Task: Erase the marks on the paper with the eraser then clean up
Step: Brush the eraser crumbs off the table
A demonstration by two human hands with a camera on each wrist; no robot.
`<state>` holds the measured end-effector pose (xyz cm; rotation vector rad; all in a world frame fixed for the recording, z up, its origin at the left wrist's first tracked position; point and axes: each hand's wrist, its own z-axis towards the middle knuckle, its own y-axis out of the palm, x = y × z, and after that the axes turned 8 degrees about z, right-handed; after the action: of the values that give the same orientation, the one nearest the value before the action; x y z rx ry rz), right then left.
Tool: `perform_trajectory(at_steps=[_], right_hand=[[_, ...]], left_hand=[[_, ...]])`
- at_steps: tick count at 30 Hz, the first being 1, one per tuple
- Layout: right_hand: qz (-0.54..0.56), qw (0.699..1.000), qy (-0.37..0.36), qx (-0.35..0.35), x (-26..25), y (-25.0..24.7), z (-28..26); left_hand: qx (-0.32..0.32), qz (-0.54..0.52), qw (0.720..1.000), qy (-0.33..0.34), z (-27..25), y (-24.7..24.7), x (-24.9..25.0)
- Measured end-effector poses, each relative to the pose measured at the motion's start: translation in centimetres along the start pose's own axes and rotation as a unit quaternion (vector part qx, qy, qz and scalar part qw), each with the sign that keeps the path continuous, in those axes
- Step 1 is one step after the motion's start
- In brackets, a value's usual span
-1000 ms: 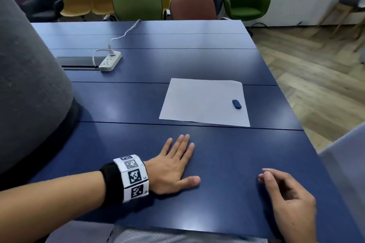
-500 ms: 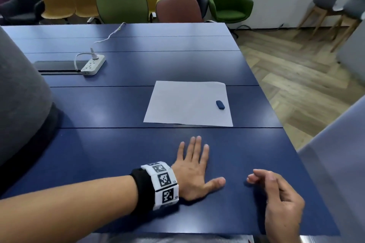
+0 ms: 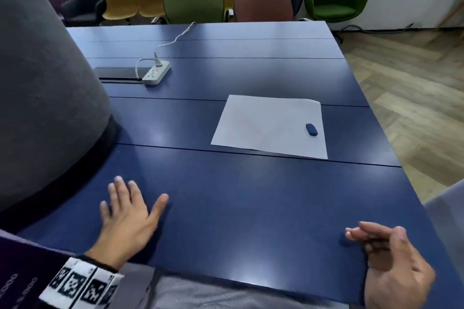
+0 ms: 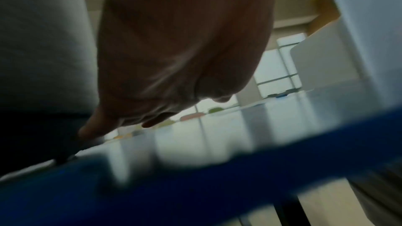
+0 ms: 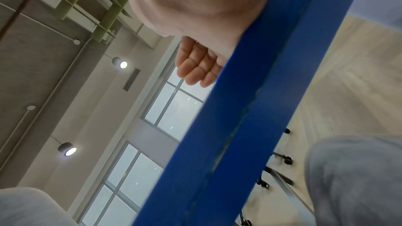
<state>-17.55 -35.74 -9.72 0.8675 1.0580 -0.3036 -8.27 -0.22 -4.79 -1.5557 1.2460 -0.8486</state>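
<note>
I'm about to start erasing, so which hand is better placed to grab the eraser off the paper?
Right, probably. The eraser lies on the paper's right side, on the right hand's side of the table; that hand is loosely curled and empty. The left hand lies flat, far left.

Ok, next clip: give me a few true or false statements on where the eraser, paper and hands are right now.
1. The eraser lies on the paper. True.
2. The right hand holds the eraser. False: it holds nothing, fingers loosely curled.
3. The left hand lies open on the table. True.
4. The paper hangs over the table's near edge. False: it lies farther in, beyond both hands.
5. The power strip lies on the paper. False: it is apart, far left.
</note>
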Motion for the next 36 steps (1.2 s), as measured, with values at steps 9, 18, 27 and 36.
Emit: perform_trajectory(at_steps=[9, 18, 27, 36], right_hand=[[0.009, 1.000, -0.006, -0.001, -0.7, 0.7, -0.3], [0.011, 0.999, 0.026, -0.027, -0.7, 0.2, -0.3], [-0.023, 0.999, 0.020, -0.032, -0.4, -0.2, -0.6], [-0.023, 0.999, 0.004, -0.033, 0.2, -0.9, -0.2]], left_hand=[[-0.042, 0.036, 0.964, 0.261, -6.0, 5.1, 11.6], [0.066, -0.167, 0.977, 0.117, -3.2, 1.8, 7.2], [-0.036, 0.005, 0.982, 0.187, -5.9, 3.9, 11.8], [-0.107, -0.087, 0.937, 0.322, -6.7, 0.3, 11.5]])
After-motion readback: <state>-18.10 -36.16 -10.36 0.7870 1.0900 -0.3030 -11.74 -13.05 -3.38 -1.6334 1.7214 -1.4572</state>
